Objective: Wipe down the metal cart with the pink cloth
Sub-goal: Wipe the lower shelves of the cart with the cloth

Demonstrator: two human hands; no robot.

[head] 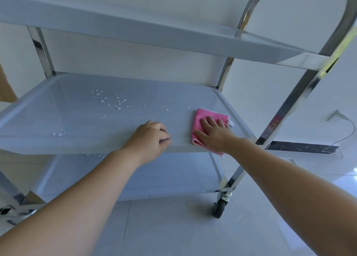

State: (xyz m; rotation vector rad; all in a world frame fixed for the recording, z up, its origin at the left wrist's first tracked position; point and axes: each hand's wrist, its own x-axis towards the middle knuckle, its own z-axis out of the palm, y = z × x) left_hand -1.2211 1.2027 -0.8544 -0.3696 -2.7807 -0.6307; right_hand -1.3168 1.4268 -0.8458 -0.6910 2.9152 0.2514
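A three-shelf metal cart fills the view, and its middle shelf (81, 116) carries scattered water droplets (110, 100) toward the back and left. A folded pink cloth (202, 113) lies at the shelf's right front corner. My right hand (214, 133) presses flat on the cloth with its fingers straight and spread. My left hand (151, 139) grips the shelf's front rim, fingers curled over the edge, a short way left of the cloth.
The top shelf (154, 37) overhangs close above the middle one. The bottom shelf (154, 178) also holds a few drops. A chrome handle frame (301, 93) rises at the right, above a black caster (219, 210). White tiled floor and a wall cable lie beyond.
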